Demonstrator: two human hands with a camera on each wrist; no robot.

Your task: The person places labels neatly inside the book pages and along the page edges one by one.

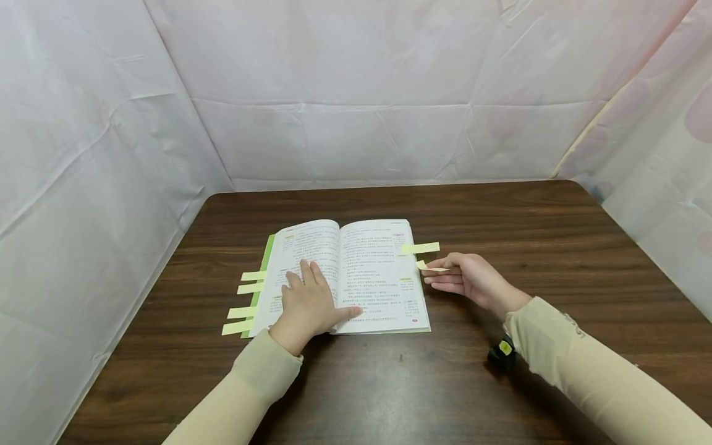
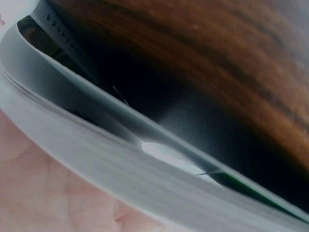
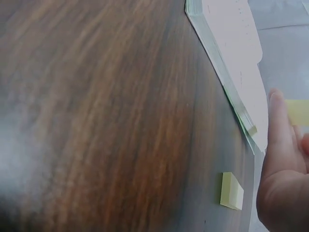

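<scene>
An open book (image 1: 378,278) with printed pages lies on the dark wooden table. My left hand (image 1: 311,303) rests on the left page with fingers spread, its thumb reaching across the gutter onto the right page. At the right page's outer edge, my right hand (image 1: 473,281) pinches a pale yellow sticky strip (image 1: 434,267) between thumb and fingers. Just above it, another yellow sticky tab (image 1: 420,248) juts from that page. Seen from the right wrist, part of the held yellow strip (image 3: 298,112) shows behind the fingers. The left wrist view shows the book's page edges (image 2: 111,179) close up.
Several yellow tabs (image 1: 240,312) stick out past the book's left side, over a green cover edge (image 1: 269,253). The wooden table (image 1: 556,247) extends around the book. Pale curtains (image 1: 356,142) hang behind and at both sides. A black device (image 1: 502,353) sits under the right cuff.
</scene>
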